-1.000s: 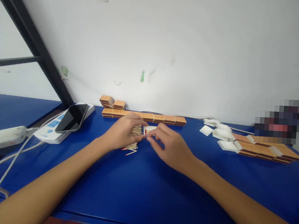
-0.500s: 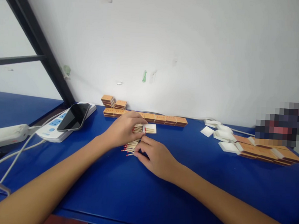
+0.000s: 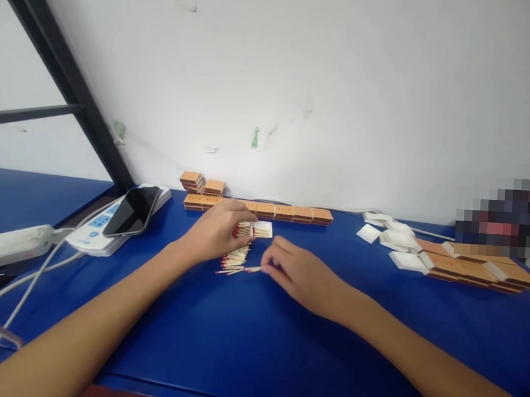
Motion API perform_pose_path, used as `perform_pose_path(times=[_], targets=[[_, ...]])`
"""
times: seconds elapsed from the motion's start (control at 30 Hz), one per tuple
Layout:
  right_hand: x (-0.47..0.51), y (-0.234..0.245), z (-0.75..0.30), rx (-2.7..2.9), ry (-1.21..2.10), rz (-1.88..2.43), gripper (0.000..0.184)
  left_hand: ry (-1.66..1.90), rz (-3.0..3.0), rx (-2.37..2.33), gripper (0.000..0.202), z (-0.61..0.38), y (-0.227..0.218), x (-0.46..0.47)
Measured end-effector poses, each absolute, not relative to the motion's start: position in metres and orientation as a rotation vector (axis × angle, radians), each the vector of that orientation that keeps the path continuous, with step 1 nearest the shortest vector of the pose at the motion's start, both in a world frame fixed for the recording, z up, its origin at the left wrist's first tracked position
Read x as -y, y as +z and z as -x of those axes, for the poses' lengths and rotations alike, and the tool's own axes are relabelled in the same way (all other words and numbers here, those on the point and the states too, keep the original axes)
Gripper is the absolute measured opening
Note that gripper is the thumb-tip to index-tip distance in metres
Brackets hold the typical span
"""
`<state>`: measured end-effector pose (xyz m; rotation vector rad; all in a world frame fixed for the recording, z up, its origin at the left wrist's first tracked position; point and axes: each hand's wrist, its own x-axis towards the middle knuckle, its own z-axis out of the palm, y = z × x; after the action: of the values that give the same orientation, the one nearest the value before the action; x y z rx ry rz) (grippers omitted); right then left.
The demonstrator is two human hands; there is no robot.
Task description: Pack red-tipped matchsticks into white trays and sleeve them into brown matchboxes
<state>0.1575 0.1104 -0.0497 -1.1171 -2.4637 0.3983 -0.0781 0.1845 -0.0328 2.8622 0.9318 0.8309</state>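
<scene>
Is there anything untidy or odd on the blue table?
A few matches lie askew at the near edge of the pile, unlike the aligned matchboxes. The smartphone rests on the power strip, an odd place.

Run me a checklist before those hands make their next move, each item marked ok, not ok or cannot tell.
1. Right hand has a match between its fingertips: ok.
2. Left hand is at the white tray's left end: ok.
3. Left hand's grip on that tray is firm: cannot tell.
4. Loose match pile is neat: not ok, a few matches lie askew at its near edge.
5. Phone is apart from both hands: ok, it rests on the power strip.
</scene>
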Motion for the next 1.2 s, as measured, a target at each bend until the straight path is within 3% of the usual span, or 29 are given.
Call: perform_pose_path(times=[0.5,0.93,1.2], targets=[[-0.134,-0.051,-0.181,2.186,0.169,1.219,0.006,0.828,-2.672,-0.810,0.033,0.059,-0.027,-0.162],[-0.113,-0.064,-0.146,2.308,0.343,0.905,0.007,0.938,-2.723,-0.906,0.029,0.071,-0.029,-0.180],[-0.110,-0.069,-0.127,2.358,0.492,1.010,0.003,0.954,-2.758,-0.917,0.027,0.071,-0.028,-0.179]])
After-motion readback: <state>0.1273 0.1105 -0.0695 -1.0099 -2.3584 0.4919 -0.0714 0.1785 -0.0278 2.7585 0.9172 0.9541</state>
